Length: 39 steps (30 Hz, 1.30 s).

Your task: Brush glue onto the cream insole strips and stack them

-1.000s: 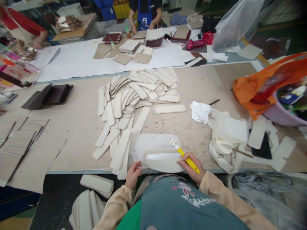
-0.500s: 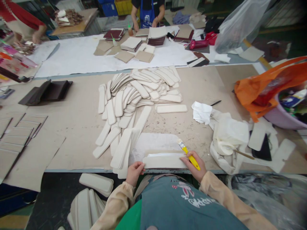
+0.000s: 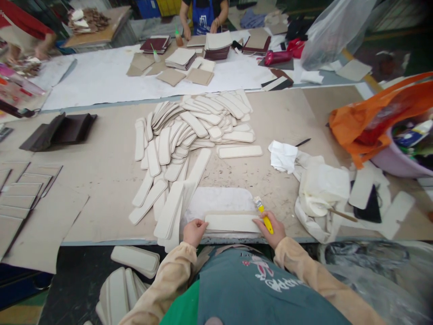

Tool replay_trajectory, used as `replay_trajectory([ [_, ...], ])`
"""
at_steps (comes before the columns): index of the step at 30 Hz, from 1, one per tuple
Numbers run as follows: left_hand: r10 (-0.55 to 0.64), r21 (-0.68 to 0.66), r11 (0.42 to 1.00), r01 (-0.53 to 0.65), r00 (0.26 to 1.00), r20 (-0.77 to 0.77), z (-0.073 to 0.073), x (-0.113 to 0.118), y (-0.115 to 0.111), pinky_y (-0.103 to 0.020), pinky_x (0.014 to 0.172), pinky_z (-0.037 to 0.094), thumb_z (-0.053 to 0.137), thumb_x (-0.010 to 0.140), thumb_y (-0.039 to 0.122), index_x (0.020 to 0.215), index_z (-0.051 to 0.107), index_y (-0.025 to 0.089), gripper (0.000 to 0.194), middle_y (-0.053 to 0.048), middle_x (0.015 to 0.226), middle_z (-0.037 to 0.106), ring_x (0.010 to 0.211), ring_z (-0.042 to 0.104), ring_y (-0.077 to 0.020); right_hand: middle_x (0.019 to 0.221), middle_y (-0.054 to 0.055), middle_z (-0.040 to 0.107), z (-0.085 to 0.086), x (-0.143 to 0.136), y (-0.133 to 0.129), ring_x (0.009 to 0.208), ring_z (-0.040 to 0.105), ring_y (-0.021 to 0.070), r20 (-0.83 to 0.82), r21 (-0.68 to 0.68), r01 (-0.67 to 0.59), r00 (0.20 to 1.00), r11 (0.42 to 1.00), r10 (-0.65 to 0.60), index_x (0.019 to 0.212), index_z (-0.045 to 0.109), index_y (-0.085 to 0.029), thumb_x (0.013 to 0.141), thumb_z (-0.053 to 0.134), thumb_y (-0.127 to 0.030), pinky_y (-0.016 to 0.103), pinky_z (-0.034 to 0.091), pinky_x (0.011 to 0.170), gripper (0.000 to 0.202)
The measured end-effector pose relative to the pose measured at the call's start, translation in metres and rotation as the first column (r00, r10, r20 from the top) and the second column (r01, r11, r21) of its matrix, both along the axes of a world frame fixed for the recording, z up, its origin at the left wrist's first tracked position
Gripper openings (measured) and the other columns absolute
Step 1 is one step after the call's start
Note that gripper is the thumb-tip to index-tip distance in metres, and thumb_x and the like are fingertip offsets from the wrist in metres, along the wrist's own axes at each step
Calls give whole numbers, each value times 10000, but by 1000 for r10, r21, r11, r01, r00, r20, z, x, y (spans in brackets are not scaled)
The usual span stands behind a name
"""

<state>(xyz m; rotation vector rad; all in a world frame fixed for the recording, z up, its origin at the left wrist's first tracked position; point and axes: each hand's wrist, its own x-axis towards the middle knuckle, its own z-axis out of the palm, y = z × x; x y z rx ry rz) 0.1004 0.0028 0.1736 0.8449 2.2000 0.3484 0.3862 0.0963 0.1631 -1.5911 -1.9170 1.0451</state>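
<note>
A long cream strip point(image 3: 233, 223) with rounded corners is stretched between my hands at the table's near edge. My left hand point(image 3: 195, 231) pinches its left end between thumb and fingers. At the right end, the thumb and fingers of my right hand point(image 3: 273, 229) hold the strip too. That same hand grips a yellow-handled paintbrush point(image 3: 267, 223), its pale bristles pointing away from me. Beneath the strip, the edge of another piece shows, lying on a white sheet point(image 3: 219, 198). To the left, loose cream strips point(image 3: 171, 210) fan out from a large heap point(image 3: 189, 128).
More padded strips point(image 3: 117, 293) lie on a dark surface below the table at left. White cloth and a tub point(image 3: 324, 189) stand at right, near an orange bag point(image 3: 365, 122) and a purple basin point(image 3: 399, 158). Across the table, a person in a blue apron point(image 3: 204, 20) handles stacked pieces.
Both hands have moved the strip slightly away from me, over the piece that lay behind it. The brush has tipped more upright. The whole view has shifted a little.
</note>
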Motion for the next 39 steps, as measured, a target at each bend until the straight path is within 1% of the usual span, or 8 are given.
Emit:
replay_trajectory([
  [5,-38,-26,999,38,999,-25,-3,-1,0,-246,574,349,547,734,394,627,609,183,244,5,533,609,574,568,-144,613,-22,530,-5,-2,3,521,503,154,43,49,-5,999,999,3,824,491,-223,799,496,-550,261,390,534,328],
  [15,-72,-30,997,72,997,-19,-10,-3,-3,-233,576,356,543,727,383,648,601,186,219,7,576,632,595,575,-133,702,8,581,-20,-1,6,599,564,181,122,131,-110,988,985,94,870,491,-216,838,492,-428,283,432,574,215],
  [19,-82,-41,996,81,996,-20,-11,-3,-3,-239,582,356,540,721,396,657,595,192,220,11,577,633,598,581,-139,885,64,630,-29,1,7,815,589,227,82,283,-137,990,949,119,884,482,-213,836,506,-338,355,475,717,136],
  [22,-93,-49,995,92,996,-12,-10,-3,-2,-247,589,363,521,726,429,667,583,197,247,13,575,636,598,588,-150,1023,99,618,-25,3,7,933,557,251,50,402,-149,989,903,141,910,478,-213,820,530,-236,423,462,811,106],
  [27,-135,-68,988,135,991,13,-11,-6,-1,-268,572,363,491,729,491,665,564,201,306,11,547,624,583,590,-180,1079,103,597,-14,-4,-4,1003,544,210,-33,439,-357,911,825,411,927,483,-209,820,476,-91,375,478,834,159],
  [31,-148,-95,984,151,988,34,-17,-10,-1,-275,578,367,487,720,546,674,566,205,352,17,539,621,580,591,-185,1116,107,585,-21,-17,-15,1038,541,188,-37,396,-507,825,766,565,946,496,-198,825,451,-94,326,484,839,166],
  [35,-142,-103,984,147,988,53,-21,-13,-2,-276,581,371,487,711,571,689,572,204,377,10,559,639,587,598,-189,1077,88,602,-29,-17,-16,1005,557,184,-16,365,-495,844,788,537,935,515,-200,830,449,-109,307,494,808,153],
  [39,-140,-111,983,145,989,46,-18,-11,0,-278,594,378,491,708,564,687,572,204,369,7,567,647,597,606,-191,1037,90,612,-33,1,-8,979,559,198,1,374,-360,922,855,388,918,518,-205,826,450,-91,340,488,813,162],
])
